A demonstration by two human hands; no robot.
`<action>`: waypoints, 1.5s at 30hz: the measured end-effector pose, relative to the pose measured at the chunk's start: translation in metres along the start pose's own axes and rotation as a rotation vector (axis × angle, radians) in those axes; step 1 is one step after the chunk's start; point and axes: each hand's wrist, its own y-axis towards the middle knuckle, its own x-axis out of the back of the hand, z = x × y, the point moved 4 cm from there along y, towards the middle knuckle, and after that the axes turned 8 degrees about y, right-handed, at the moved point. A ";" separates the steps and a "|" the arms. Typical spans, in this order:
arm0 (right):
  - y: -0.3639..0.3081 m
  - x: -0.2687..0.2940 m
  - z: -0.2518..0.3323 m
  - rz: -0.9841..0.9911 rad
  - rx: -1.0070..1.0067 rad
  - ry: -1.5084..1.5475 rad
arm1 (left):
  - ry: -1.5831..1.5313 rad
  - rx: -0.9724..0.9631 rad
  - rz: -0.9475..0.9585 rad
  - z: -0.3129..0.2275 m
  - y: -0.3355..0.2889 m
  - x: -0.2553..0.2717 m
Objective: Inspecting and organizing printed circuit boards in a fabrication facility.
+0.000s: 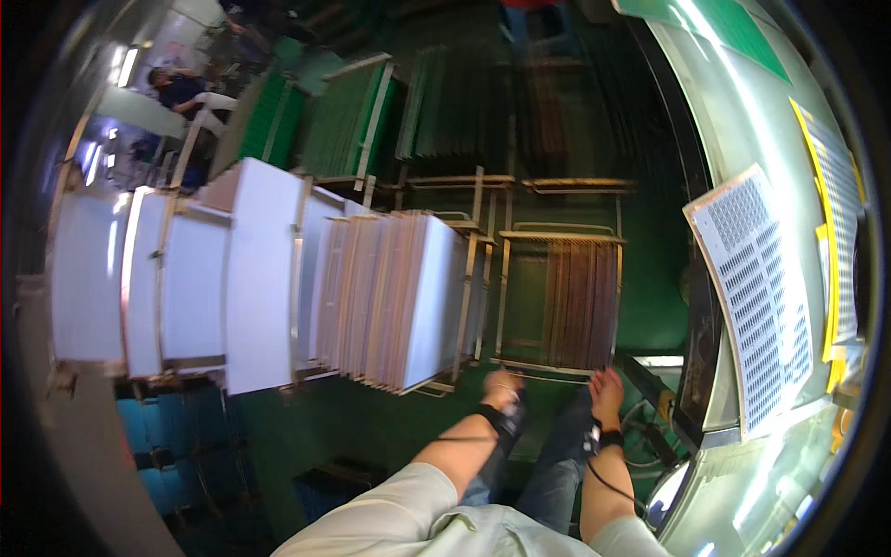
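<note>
A metal rack [502, 297] stands in front of me, with a stack of thin brown panels [580, 302] upright in its right part. My left hand [503, 388] is at the near left corner of this rack, its fingers closed about the near rail. At the near right corner, my right hand [607, 392] is closed on the same rail. Both hands look small and slightly blurred, and the fingertips are partly hidden. A dark band with a cord is on each wrist.
To the left stand racks with white panels [264, 278] and a dense row of pale panels [371, 297]. Green panels [339, 130] fill racks farther back. At right, a perforated sheet [756, 297] lies on a pale bench [733, 121]. A person [181, 93] is at far left.
</note>
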 end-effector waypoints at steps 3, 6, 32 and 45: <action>0.070 -0.017 0.018 -0.145 0.156 -0.210 | 0.174 -0.002 0.158 0.043 0.070 -0.038; 0.124 0.000 0.043 -0.198 0.328 -0.374 | -0.150 0.072 -0.115 0.038 0.136 -0.046; 0.186 0.049 0.011 0.177 0.198 -0.886 | -1.273 0.400 -0.339 0.067 0.222 -0.070; -0.040 0.067 0.054 -0.028 -0.081 -0.102 | -1.280 0.191 -0.445 0.080 -0.046 -0.018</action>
